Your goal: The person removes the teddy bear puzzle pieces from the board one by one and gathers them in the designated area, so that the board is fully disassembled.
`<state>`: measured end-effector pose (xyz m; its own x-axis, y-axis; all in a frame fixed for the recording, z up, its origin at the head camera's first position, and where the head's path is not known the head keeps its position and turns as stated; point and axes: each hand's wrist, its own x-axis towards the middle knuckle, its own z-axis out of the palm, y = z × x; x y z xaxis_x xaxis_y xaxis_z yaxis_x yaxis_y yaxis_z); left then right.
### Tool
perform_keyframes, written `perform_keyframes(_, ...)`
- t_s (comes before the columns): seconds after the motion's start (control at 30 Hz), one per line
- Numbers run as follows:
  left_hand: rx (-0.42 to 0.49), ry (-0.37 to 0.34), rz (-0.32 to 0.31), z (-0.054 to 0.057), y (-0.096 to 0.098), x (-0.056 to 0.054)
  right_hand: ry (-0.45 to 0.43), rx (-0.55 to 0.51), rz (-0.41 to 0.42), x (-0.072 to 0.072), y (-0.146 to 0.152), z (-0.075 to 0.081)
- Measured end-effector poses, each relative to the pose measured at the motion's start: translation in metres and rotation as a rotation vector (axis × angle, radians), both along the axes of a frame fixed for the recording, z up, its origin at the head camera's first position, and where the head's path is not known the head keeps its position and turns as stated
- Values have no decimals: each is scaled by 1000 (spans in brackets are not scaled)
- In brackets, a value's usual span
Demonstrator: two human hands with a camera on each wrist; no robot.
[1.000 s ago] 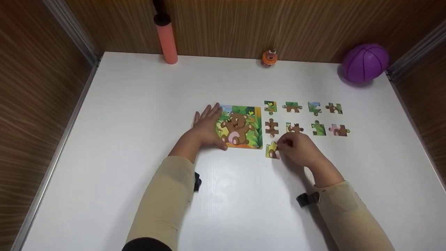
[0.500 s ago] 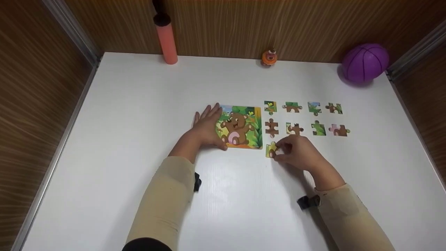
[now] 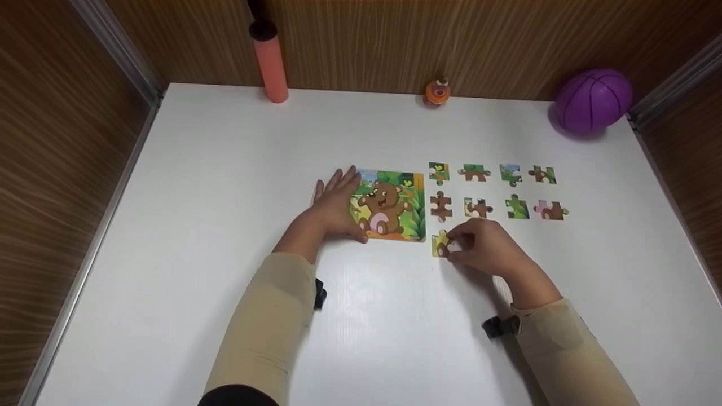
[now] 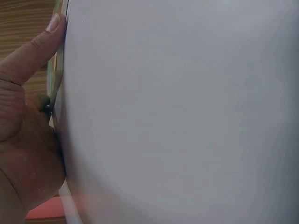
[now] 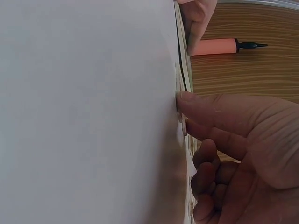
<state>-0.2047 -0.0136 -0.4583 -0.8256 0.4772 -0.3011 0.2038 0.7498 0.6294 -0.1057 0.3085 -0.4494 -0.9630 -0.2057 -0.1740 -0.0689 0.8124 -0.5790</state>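
A square bear picture board [image 3: 389,206] lies on the white table [image 3: 361,338] in the head view. My left hand [image 3: 335,208] rests over its left edge, fingers spread and straight; in the left wrist view the thumb [image 4: 39,49] lies along the board's edge. Just off the board's lower right corner is a yellow-green jigsaw piece [image 3: 439,245] with part of a brown foot. My right hand [image 3: 485,248] pinches this piece at its right side between thumb and index finger. In the right wrist view the other fingers [image 5: 205,177] are curled in.
Several jigsaw pieces lie in two rows to the right of the board, such as a pink-and-brown one [image 3: 551,210] and a blue-green one [image 3: 511,174]. Along the back stand a coral pump [image 3: 272,67], an orange figurine [image 3: 437,93] and a purple ball [image 3: 594,101]. Wooden panels surround the table.
My right hand has drawn back slightly, its thumb and index finger now spread wider along the jigsaw piece's right side. My left hand and the board stay in place.
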Motion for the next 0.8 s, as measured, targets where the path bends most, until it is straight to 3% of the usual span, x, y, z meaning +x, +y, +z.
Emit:
perform_keyframes(0.27, -15, 2, -14, 0, 0, -1, 4, -6, 1, 1, 2, -1)
perform_keyframes(0.5, -16, 6, -9, -1, -1, -1, 11, -31, -66, 1, 2, -1)
perform_keyframes(0.8, 89, -49, 72, 0, -7, -3, 175, -87, -81, 1, -11, 1)
